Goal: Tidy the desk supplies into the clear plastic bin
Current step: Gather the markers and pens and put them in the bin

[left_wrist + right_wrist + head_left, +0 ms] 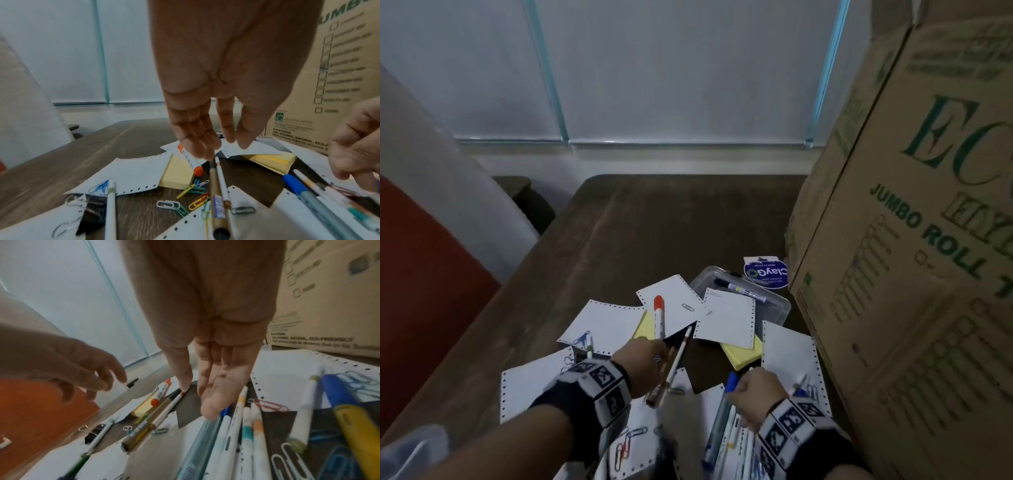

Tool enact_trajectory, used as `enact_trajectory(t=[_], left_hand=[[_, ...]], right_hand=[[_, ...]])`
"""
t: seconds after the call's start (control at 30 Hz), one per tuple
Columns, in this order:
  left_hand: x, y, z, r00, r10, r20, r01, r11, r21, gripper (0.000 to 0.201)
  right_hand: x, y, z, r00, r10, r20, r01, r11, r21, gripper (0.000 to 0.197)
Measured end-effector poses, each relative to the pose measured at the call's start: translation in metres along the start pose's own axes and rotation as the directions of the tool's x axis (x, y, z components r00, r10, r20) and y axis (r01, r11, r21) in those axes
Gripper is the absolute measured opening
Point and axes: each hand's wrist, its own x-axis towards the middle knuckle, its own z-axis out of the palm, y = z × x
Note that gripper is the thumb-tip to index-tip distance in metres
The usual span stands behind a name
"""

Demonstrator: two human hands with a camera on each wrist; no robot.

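The clear plastic bin (785,306) lies at the back right of the clutter, half under a white sheet, with a black-capped marker (739,287) in it. My left hand (643,356) hangs with straight fingers (202,146) just over a gold pen (214,191) and a thin white pen (223,183); it grips nothing. An orange-capped marker (659,317) lies just beyond it. My right hand (753,394) reaches down with relaxed fingers (208,405), their tips on a blue-capped pen (202,436) in a bunch of pens.
White perforated sheets (602,322) and yellow sticky pads (743,353) cover the brown desk (654,222). Coloured paper clips (197,203) and a black binder clip (92,209) lie loose. A large cardboard box (911,240) walls the right side.
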Motion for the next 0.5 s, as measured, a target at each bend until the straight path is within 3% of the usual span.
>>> enact_trajectory(t=[0.17, 0.37, 0.5], left_hand=[[0.044, -0.008, -0.002, 0.999, -0.022, 0.028, 0.022, 1.000, 0.010, 0.041], [0.085, -0.011, -0.004, 0.998, -0.059, 0.017, 0.060, 0.998, -0.021, 0.046], [0.104, -0.017, -0.005, 0.995, -0.093, 0.023, 0.094, 0.995, -0.041, 0.044]], right_hand=[[0.017, -0.016, 0.000, 0.995, 0.031, 0.093, -0.014, 0.982, -0.187, 0.045], [0.041, -0.024, 0.013, 0.983, 0.092, 0.162, -0.037, 0.948, -0.315, 0.039], [0.051, -0.032, -0.003, 0.970, 0.084, 0.230, -0.017, 0.960, -0.279, 0.037]])
